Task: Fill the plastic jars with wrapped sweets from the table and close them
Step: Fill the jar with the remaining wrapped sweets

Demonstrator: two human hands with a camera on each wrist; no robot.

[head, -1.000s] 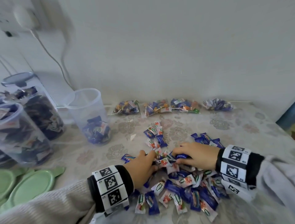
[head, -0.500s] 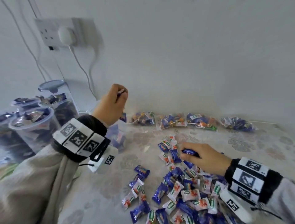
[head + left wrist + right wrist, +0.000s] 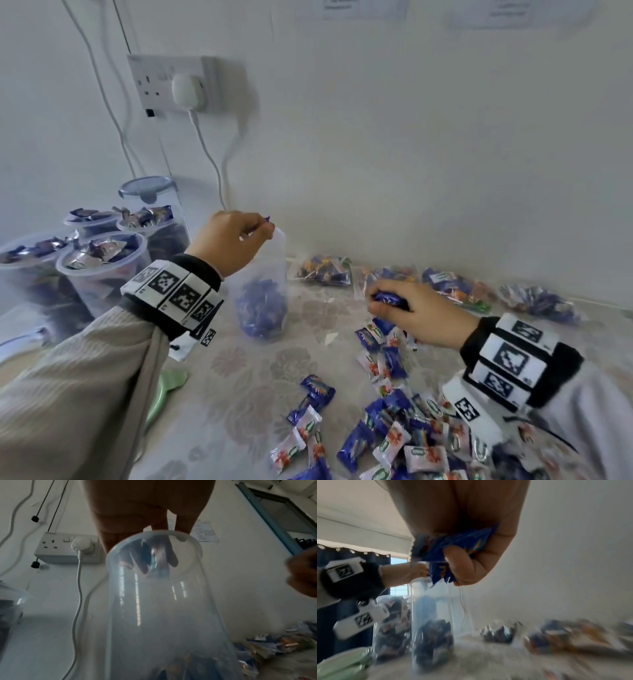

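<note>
Left hand (image 3: 233, 240) pinches a few wrapped sweets (image 3: 155, 561) right over the mouth of the open clear jar (image 3: 262, 301), which stands part-filled on the tabletop (image 3: 239, 383) near the far wall. Right hand (image 3: 418, 315) grips a blue bunch (image 3: 457, 545) above the loose pile (image 3: 394, 428). Risks: a drop off the rim scatters sweets, or the wrist knocks the light jar over.

Your left hand (image 3: 233, 241) and right hand (image 3: 424, 317) are bare. Each wrist wears a black cuff ringed with white blocks printed with black square markers. Your ribbed sleeves (image 3: 78, 383) are pale beige-grey.
</note>
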